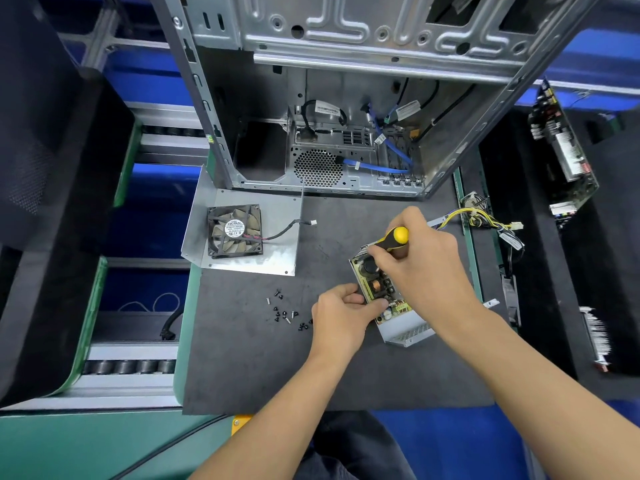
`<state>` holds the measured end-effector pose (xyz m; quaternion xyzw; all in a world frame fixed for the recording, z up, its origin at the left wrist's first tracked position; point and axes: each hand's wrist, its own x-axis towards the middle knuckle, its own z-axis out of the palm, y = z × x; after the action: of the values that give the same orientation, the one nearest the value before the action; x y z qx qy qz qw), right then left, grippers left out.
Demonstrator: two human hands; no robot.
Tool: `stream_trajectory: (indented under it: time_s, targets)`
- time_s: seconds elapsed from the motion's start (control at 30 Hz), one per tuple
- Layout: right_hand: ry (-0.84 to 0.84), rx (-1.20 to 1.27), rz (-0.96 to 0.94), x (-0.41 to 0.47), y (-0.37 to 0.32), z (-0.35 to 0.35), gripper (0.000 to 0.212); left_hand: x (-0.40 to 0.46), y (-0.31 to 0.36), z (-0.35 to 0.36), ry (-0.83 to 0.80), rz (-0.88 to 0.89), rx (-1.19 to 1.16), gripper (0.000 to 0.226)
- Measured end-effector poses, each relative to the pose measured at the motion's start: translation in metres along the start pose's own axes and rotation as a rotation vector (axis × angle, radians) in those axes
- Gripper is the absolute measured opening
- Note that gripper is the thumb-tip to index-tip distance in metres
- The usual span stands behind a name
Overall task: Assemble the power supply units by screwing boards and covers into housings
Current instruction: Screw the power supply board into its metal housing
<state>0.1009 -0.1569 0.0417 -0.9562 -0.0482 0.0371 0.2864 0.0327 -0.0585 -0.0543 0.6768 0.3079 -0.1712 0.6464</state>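
Left hand (341,311) is gripping the power supply (384,296) (screws (285,311) lying beside it) while right hand (420,251) is clasping the screwdriver (393,239) above it

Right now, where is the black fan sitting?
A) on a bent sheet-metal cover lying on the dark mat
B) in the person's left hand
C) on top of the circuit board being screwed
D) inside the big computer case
A: the black fan rests on the bent sheet-metal cover on the dark mat, apart from the computer case and clear of both hands.
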Motion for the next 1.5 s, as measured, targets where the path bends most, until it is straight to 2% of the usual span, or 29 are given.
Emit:
stream_trajectory:
  time_s: [0.07,0.23,0.37,0.47,0.53,0.67,0.73,0.83,1.03,1.17,1.27,1.33,1.4,1.5]
  targets:
    - [-0.026,-0.018,-0.065,-0.003,-0.004,-0.002,0.030,-0.002,0.001,-0.001,-0.007,0.006,0.000,0.056]
    - [-0.058,-0.255,-0.250,-0.007,-0.016,-0.005,0.016,-0.003,0.003,-0.002,-0.021,0.030,0.016,0.023]
    - [-0.125,-0.349,-0.257,-0.004,-0.027,-0.011,0.009,-0.005,0.005,-0.002,-0.013,0.031,0.018,0.026]
    - [-0.194,-0.604,-0.287,0.003,-0.034,-0.015,0.008,-0.005,0.005,-0.001,0.004,0.024,-0.003,0.035]
    - [-0.251,-0.726,-0.341,0.007,-0.037,-0.017,0.016,-0.004,0.004,-0.001,0.008,0.022,-0.011,0.039]
    - [-0.342,-0.742,-0.410,0.010,-0.044,-0.016,0.015,-0.005,0.005,-0.001,-0.009,0.022,-0.014,0.035]
    - [-0.394,-0.828,-0.441,0.013,-0.045,-0.015,0.016,-0.005,0.006,-0.001,-0.014,0.032,-0.025,0.035]
    - [-0.410,-0.914,-0.381,0.017,-0.046,-0.019,0.009,-0.005,0.007,-0.001,-0.012,0.035,-0.035,0.039]
    - [-0.478,-0.853,-0.446,0.019,-0.047,-0.026,0.023,-0.006,0.008,-0.001,-0.011,0.025,-0.055,0.038]
    - [-0.490,-0.919,-0.447,0.018,-0.055,-0.019,0.008,-0.004,0.007,-0.001,-0.021,0.020,-0.054,0.029]
    - [-0.471,-0.877,-0.431,0.017,-0.048,-0.020,0.004,-0.002,0.004,-0.003,-0.025,0.010,-0.055,0.045]
    - [-0.409,-0.809,-0.384,0.015,-0.035,-0.027,0.009,-0.001,0.002,-0.006,-0.013,0.003,-0.092,0.045]
    - [-0.311,-0.680,-0.346,0.011,-0.021,-0.037,0.020,0.000,0.001,-0.011,0.010,-0.027,-0.175,0.035]
    - [-0.196,-0.427,-0.263,0.003,0.000,-0.048,0.019,0.005,0.001,-0.019,0.042,-0.062,-0.285,0.018]
